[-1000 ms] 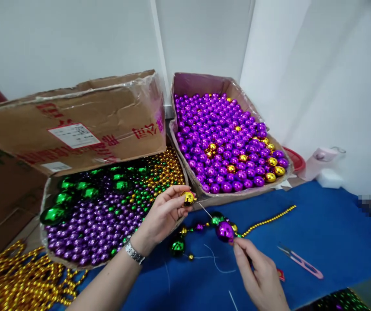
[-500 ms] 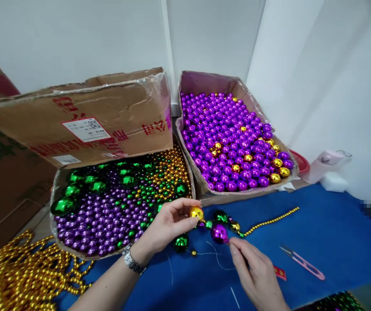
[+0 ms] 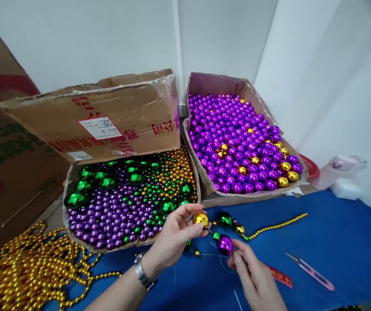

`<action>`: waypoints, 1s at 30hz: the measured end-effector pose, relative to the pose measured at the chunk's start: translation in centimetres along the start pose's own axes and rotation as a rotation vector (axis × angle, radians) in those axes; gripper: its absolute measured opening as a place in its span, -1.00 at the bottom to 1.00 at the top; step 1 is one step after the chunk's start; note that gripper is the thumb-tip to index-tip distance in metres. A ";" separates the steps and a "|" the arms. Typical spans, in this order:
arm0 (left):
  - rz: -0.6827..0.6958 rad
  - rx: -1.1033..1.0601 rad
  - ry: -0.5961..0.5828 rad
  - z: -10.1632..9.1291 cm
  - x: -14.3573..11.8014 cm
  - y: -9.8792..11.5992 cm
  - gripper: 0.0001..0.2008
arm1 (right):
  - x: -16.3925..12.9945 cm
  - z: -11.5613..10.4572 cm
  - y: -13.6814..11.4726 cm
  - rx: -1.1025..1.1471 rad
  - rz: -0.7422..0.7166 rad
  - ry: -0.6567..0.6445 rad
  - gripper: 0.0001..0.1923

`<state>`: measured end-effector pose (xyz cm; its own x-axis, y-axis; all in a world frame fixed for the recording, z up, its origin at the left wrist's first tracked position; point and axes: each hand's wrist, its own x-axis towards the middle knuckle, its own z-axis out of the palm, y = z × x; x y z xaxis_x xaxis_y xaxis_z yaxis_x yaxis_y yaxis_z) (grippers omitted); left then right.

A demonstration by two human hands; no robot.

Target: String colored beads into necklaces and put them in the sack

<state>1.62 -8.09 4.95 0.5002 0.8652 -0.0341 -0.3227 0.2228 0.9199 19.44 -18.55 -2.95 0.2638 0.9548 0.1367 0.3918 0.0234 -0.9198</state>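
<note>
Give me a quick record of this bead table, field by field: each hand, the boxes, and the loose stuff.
left hand: pinches gold bead
right hand: fingertips at purple bead on the strand
left box: mixed purple, green and gold beads
right box: mostly purple beads, a few gold
gold bead chains: heaped at left on blue cloth
thread snips: lying at right

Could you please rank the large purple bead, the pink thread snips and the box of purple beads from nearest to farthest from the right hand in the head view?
1. Large purple bead: touching the right hand at its fingertips.
2. Pink thread snips: on the blue cloth, to the right.
3. Box of purple beads: far side, by the wall.
</note>
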 end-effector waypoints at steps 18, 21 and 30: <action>-0.027 -0.055 0.091 -0.5 -0.8 0.1 -0.70 | 0.6 -0.7 0.0 -0.199 -0.283 -0.083 -0.73; -0.038 -0.075 0.089 -0.7 -0.9 0.1 -0.70 | 0.6 -0.8 -0.1 -0.207 -0.283 -0.078 -0.74; -0.048 -0.104 0.092 -1.0 -1.0 0.1 -0.70 | 0.7 -0.8 -0.2 -0.220 -0.325 -0.101 -0.77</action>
<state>0.31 -8.46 4.66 0.4426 0.8890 -0.1175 -0.3840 0.3063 0.8711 20.22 -18.08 -2.34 0.0112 0.9326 0.3606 0.6226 0.2757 -0.7324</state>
